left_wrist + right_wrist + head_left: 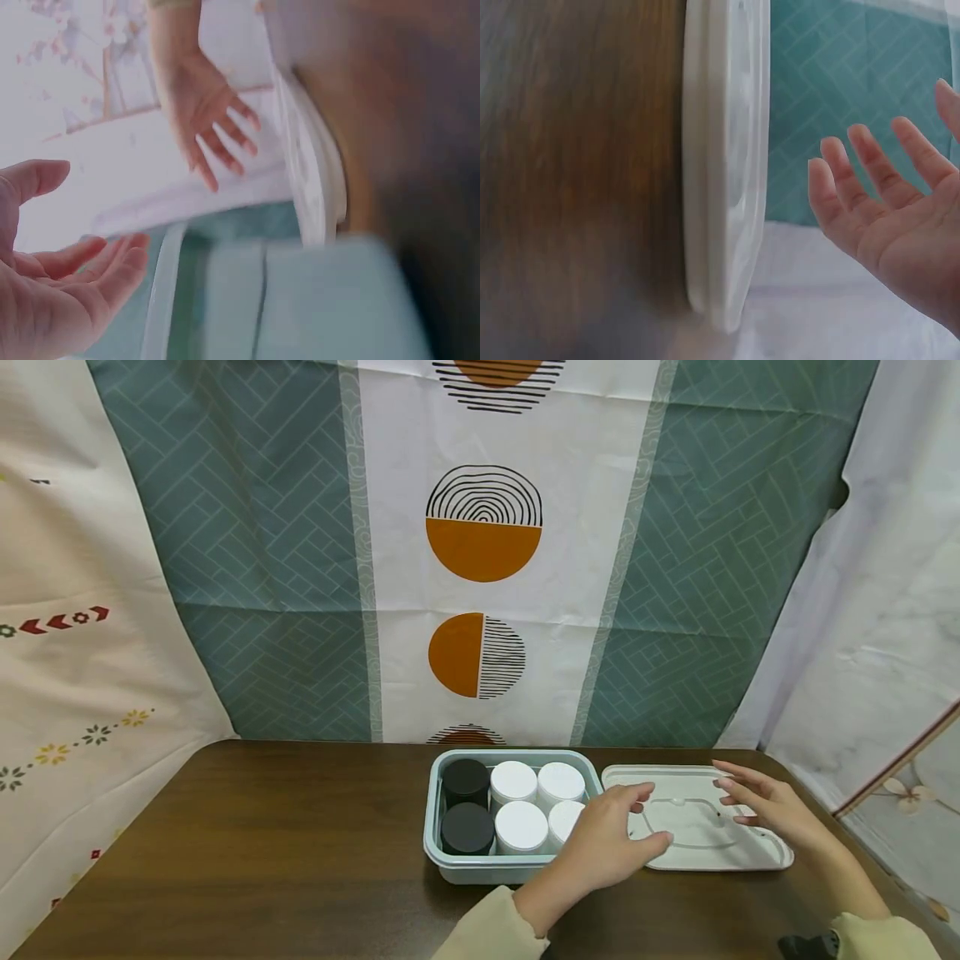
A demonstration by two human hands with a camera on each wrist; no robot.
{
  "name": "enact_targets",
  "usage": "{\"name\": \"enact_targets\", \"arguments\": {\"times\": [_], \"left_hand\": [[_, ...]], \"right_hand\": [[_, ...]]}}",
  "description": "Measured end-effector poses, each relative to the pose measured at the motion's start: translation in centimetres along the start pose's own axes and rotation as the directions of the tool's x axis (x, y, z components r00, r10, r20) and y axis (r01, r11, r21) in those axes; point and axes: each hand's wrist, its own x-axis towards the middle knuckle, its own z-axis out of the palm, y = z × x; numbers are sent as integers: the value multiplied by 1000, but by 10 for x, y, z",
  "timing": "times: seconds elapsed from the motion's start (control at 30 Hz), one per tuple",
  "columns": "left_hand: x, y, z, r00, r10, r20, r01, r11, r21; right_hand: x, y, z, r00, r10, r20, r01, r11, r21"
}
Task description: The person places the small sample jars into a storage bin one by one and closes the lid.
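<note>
A white rectangular lid (pixel 693 827) lies on the table to the right of a light blue bin (pixel 491 870). Over the lid's left end, and partly across the bin's right side, hovers my left hand (pixel 611 839), fingers loosely bent and thumb spread, with nothing in its grasp. My right hand (pixel 772 806) is above the lid's right end, fingers spread and holding nothing. Inside the bin stand two black-topped jars (pixel 467 829) on the left and several white-topped jars (pixel 521 827) beside them; my left hand hides part of one. In the right wrist view the lid (pixel 727 172) stands beside my open palm (pixel 915 232).
The brown wooden table (pixel 247 843) stretches left of the bin. A patterned curtain (pixel 480 552) hangs behind its far edge, and pale cloths (pixel 97 635) hang at both sides. A dark object (pixel 808 946) shows by the right sleeve.
</note>
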Motion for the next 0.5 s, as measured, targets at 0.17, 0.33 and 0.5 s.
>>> {"name": "enact_targets", "arguments": {"times": [0.17,0.33,0.5], "left_hand": [[2,9,24,996,-69,55,67,997,38],[6,14,47,975,-181,130,170,981,89],[10,16,67,937,-320,142,305,945,117]], "right_hand": [[-5,12,-12,996,85,-38,-86,996,-38],[-9,25,-20,982,173,-77,-178,982,-68],[-10,34,-25,965,202,-169,-231,958,-170]]}}
